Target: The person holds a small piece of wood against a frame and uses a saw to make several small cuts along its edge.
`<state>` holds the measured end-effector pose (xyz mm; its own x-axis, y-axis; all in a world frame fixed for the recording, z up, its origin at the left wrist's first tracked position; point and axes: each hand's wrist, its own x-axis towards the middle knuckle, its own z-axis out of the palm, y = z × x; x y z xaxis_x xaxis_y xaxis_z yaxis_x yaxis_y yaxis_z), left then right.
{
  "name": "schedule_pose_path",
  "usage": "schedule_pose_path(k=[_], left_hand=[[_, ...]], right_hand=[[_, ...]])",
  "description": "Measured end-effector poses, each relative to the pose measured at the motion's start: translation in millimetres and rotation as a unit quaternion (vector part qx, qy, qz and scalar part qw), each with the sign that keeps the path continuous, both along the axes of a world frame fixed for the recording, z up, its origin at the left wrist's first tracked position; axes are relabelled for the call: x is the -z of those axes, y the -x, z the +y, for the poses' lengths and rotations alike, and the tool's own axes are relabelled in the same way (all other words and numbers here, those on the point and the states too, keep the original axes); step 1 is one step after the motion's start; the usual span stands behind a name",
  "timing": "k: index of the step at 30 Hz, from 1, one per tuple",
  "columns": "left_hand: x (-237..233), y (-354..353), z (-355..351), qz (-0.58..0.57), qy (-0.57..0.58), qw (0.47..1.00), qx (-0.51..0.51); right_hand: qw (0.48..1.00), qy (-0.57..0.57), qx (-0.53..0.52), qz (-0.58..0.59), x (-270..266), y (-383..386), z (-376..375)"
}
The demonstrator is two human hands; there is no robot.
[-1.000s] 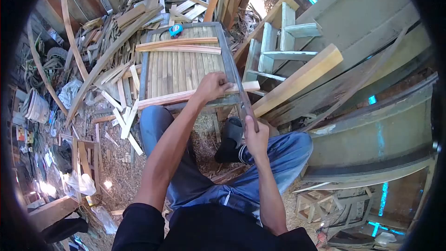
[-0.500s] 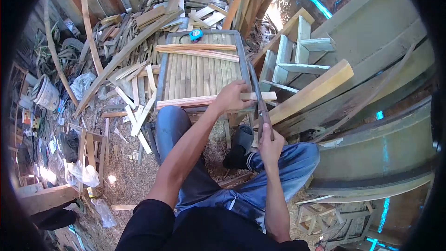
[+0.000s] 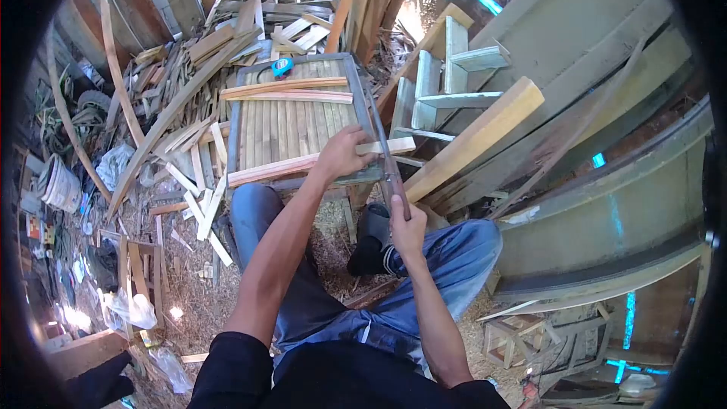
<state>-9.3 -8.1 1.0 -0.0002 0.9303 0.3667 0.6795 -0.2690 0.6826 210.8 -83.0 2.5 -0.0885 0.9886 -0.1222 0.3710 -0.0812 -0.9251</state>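
A wooden strip [image 3: 274, 170] lies across the near edge of a slatted wooden panel [image 3: 291, 125], its right end sticking out past the frame. My left hand [image 3: 342, 156] presses down on the strip near that end. In my right hand [image 3: 407, 226] is the handle of a long, narrow saw [image 3: 385, 153], whose blade crosses the strip just right of my left hand. Two more strips [image 3: 291, 90] rest on the upper part of the panel, below a blue tape measure [image 3: 282, 67].
Scrap wood [image 3: 204, 68] is heaped behind and left of the panel. A thick beam [image 3: 477, 140] slants up at the right, beside a pale wooden frame with steps [image 3: 460, 98]. A white bucket [image 3: 62, 185] stands far left. My foot [image 3: 366, 254] is below the panel.
The whole view has shifted, so the panel and hands appear farther left. My left hand still holds the strip, and my right hand has drawn the saw slightly toward me relative to it.
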Motion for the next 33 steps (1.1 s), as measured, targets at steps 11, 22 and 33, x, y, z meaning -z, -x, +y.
schedule_pose_path(k=[11, 22, 33], left_hand=[[3, -2, -7, -0.034, 0.043, 0.998, 0.003], [2, 2, 2, -0.026, 0.028, 0.999, -0.022], [8, 2, 1, -0.066, 0.107, 0.992, 0.009]], right_hand=[[0.996, 0.065, 0.004, 0.068, -18, -50, -81], [0.997, -0.028, -0.028, -0.063, -42, 12, 15], [0.990, 0.129, 0.019, 0.049, -48, -71, -99]])
